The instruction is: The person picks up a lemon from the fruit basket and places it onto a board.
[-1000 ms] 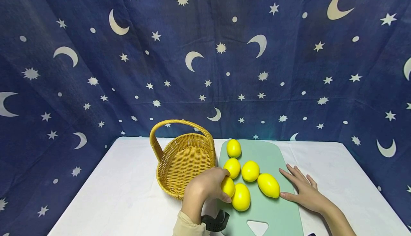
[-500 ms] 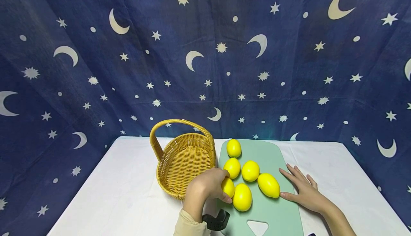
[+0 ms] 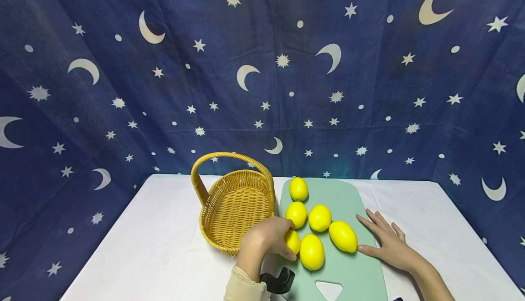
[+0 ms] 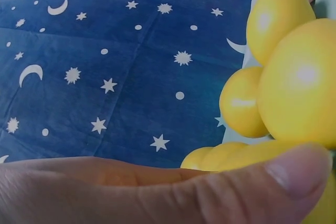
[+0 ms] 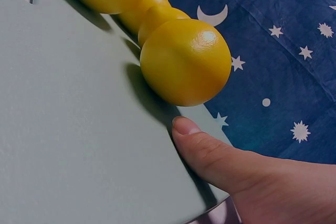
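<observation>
My left hand [image 3: 266,238] curls round a lemon [image 3: 293,242] at the left side of the pale green cutting board [image 3: 348,273]; the thumb [image 4: 299,169] lies across it in the left wrist view. Right against that fruit lies another lemon [image 3: 312,252]. Several more lemons spread over the board, one [image 3: 298,189] near the far edge. With fingers spread, my right hand [image 3: 387,242] rests at the board's right edge. Its thumb tip [image 5: 185,125] is close to the rightmost lemon [image 3: 343,236] and holds nothing.
A yellow woven basket [image 3: 242,205] with a tall arched handle [image 3: 234,154] stands left of the board, bare inside where visible. White cloth [image 3: 143,246] covers the table. Behind hangs a dark blue curtain [image 3: 262,55] with moons and stars.
My left hand and the lemon in its grip have shifted slightly right, and the lemon beside it has moved right too. The right hand has stayed put.
</observation>
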The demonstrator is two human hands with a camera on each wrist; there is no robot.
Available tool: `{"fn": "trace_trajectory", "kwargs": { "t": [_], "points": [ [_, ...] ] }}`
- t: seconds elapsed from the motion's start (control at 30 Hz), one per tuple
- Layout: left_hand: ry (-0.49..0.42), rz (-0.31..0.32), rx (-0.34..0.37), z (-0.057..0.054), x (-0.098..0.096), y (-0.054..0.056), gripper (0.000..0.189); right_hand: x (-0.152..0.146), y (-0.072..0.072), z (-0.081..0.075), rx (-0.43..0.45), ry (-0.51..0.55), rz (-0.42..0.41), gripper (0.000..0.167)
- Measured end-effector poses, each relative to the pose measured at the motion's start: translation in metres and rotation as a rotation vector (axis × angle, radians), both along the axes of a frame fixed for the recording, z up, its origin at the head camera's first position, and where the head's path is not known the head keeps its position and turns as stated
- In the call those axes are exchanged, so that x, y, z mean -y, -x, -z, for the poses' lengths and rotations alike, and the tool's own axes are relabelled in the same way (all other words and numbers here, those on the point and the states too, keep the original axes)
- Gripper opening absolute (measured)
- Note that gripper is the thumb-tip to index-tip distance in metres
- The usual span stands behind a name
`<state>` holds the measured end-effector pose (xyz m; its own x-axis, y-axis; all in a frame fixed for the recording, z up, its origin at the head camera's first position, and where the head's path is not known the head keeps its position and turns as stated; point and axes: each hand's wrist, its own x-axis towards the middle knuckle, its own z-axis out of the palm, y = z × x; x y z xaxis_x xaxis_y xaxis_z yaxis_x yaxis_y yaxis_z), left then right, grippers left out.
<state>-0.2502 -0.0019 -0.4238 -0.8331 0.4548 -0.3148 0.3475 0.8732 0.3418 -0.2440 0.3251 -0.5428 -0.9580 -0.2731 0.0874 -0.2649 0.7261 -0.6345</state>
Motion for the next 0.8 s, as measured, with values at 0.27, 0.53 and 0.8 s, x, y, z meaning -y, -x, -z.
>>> {"fn": "trace_trajectory", "kwargs": {
  "t": [0.27, 0.53, 0.8],
  "points": [
    [-0.017, -0.002, 0.034, 0.0008, 0.0002, 0.0012, 0.056, 0.0006, -0.0004, 0.0006, 0.0, 0.005, -0.004, 0.078],
    [-0.042, -0.02, 0.062, 0.001, 0.0044, 0.0021, 0.055, 0.0007, 0.0002, 0.0, 0.0, -0.006, 0.0, 0.078],
    [-0.013, 0.008, 0.058, 0.001, 0.0065, 0.0028, 0.057, 0.0016, 0.0003, 0.0001, -0.003, -0.012, 0.006, 0.077]
  ]
}}
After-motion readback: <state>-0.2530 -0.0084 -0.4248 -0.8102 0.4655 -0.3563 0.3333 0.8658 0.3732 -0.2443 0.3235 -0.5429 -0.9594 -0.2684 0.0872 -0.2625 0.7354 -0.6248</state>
